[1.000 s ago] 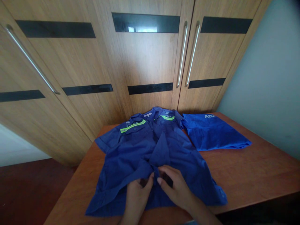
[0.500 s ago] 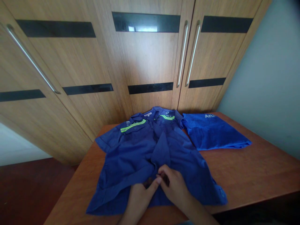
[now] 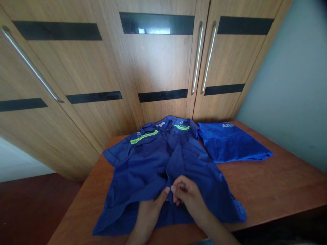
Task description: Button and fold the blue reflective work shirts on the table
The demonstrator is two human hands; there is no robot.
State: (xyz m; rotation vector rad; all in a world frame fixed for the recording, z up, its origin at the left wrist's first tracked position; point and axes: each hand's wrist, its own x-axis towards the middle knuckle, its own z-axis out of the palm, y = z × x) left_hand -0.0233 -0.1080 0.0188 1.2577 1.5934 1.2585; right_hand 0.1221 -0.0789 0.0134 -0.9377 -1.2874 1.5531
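The work shirt (image 3: 163,170) is lying spread face-up on the surface (image 3: 268,190), collar away from the person, hem at the near edge. Both hands are meeting on its front opening, low on the garment.

Change since the earlier frames: the two hands have been drawing closer and slightly farther up the opening. A second ago the fingertips were parted with a dark gap of fabric between them; now the left thumb and the right fingertips are touching over the edge. The panel edges are being brought together at this point, which reads as fastening work on the lower front.

Left hand (image 3: 149,212): it is coming in from the near edge, palm down, thumb extended toward the right hand, fingers narrowed and pinching the left panel's edge.

Right hand (image 3: 187,197): it is angling in from the near right, fingers curled tight, pinching the right panel's edge against the left thumb. Whether a button is in the pinch cannot be told.

Beyond the hands, two reflective yellow-green stripes (image 3: 144,136) are crossing the chest. Farther off, to the right of the right hand, a folded blue garment (image 3: 232,143) is lying just beside the shirt's shoulder. Behind both, wooden wardrobe doors (image 3: 163,68) are standing closed.
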